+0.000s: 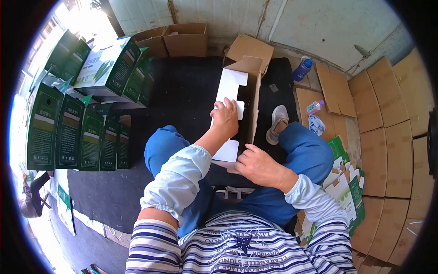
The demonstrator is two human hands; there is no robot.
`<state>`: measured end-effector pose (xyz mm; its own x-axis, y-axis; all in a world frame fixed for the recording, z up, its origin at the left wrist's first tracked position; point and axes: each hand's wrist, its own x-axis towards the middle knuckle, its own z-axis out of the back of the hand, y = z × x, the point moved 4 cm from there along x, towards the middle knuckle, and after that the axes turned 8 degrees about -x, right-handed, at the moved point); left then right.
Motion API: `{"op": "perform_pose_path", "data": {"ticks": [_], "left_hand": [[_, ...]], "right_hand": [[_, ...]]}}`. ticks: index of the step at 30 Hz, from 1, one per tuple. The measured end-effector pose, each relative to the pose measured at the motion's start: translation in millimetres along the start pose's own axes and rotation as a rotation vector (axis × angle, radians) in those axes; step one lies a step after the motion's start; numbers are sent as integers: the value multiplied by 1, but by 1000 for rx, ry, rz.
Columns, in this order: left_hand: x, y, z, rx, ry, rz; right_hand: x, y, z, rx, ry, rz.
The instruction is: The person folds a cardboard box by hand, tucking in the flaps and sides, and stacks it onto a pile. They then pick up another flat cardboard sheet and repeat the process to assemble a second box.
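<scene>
Between my knees stands an open, narrow cardboard box (258, 102) with white inner flaps (231, 81) at its left side. My left hand (225, 119) lies over the white flap on the box's left edge, its fingers bent and a little apart. The near right corner of the box is at the fingers of my right hand (258, 165), which are curled in a pinch on the cardboard edge. The inside of the box is dark, and its contents are hard to make out.
Green printed boxes (91, 137) stand at the left. Open brown boxes (185, 41) are at the back. Stacked cartons (388, 155) line the right side, near a blue bottle (302, 69), a small clear bottle (315, 107) and flattened green-white cardboard (346, 196). A person's arm (39, 194) shows far left.
</scene>
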<state>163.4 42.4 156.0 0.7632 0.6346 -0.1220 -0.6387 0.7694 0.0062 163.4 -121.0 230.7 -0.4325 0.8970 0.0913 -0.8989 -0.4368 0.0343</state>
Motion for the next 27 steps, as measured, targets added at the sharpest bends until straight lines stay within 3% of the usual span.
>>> {"op": "perform_pose_path", "data": {"ticks": [5, 9, 12, 15, 18, 22, 23, 27], "left_hand": [[0, 8, 6, -157, -19, -19], [-13, 21, 9, -293, -74, -117], [-22, 28, 12, -372, 34, -181], [-35, 31, 19, -419, 55, -189], [-49, 28, 21, -426, 41, -226], [-65, 20, 6, -260, -38, -306], [-69, 18, 3, -230, -46, -304], [-71, 7, -5, -212, -108, -353]], "right_hand": [[3, -16, 9, 10, -181, -164], [9, -26, -5, -260, -231, -389], [12, -33, -26, -436, -116, -444], [18, -28, -29, -604, -142, -426], [22, -34, -47, -667, 36, -444], [12, -44, -65, -379, 118, -429], [10, -44, -61, -429, 13, -396], [17, -72, -61, -219, 77, -653]]}}
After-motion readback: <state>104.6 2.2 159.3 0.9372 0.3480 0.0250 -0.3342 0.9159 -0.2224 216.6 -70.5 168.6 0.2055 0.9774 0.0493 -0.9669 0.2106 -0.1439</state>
